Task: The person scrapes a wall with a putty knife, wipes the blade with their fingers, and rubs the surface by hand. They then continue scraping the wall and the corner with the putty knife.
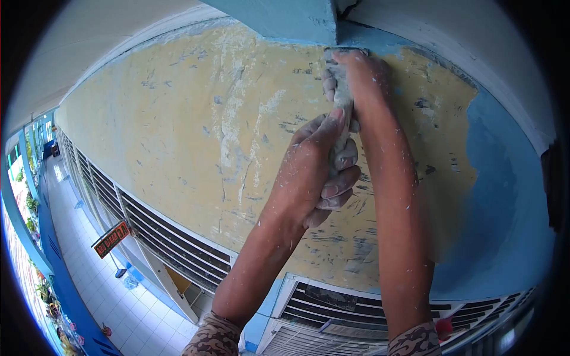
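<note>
High on the wall, both hands are on a dusty scraper [341, 89], its dark blade edge at the top against the wall just under a blue beam. My left hand [323, 163] is wrapped round the lower part of the handle. Above it, my right hand [362, 74] grips the tool close to the blade, its far fingers partly hidden. Pale flakes and dust cover both hands and forearms. Around them the wall [184, 130] is bare yellowish with grey scrape marks and whitish streaks.
Blue paint [499, 202] remains on the wall to the right. The blue beam [291, 21] juts out overhead. Louvred windows [178, 237] run below the wall. A red and black sign [111, 238] hangs out over the tiled corridor [136, 314] at left, which has plants along its edge.
</note>
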Demonstrator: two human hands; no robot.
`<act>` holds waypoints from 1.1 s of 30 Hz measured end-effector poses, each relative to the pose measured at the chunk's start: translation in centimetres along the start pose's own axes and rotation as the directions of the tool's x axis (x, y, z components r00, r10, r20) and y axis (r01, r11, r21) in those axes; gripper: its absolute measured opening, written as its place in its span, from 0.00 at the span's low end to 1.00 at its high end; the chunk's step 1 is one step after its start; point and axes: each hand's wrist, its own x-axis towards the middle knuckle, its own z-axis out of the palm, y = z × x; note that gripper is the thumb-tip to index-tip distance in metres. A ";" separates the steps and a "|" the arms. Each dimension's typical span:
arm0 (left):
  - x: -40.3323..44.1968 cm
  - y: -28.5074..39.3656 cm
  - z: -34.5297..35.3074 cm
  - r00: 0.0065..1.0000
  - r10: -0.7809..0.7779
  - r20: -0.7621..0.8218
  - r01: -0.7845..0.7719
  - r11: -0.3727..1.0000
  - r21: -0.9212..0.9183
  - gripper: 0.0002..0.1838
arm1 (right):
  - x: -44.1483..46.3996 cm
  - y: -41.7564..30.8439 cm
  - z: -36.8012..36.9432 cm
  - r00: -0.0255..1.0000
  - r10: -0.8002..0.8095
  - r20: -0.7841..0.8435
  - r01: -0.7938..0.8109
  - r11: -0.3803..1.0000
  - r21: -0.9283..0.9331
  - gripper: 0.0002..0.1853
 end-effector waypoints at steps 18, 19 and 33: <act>-0.4 0.2 -0.3 1.000 -0.017 -0.018 0.018 0.999 0.051 0.15 | -0.1 1.1 -0.1 0.997 -0.010 -0.080 0.013 0.999 0.034 0.11; -0.1 0.8 -0.2 0.999 -0.035 0.017 0.035 0.999 0.003 0.15 | 1.0 1.2 -0.1 0.999 0.013 -0.046 -0.010 0.997 0.082 0.11; -11.1 -6.0 -5.8 0.984 -0.086 -0.155 0.130 0.945 0.302 0.23 | -14.9 9.9 -9.8 0.969 -0.235 0.079 0.244 0.851 -0.466 0.15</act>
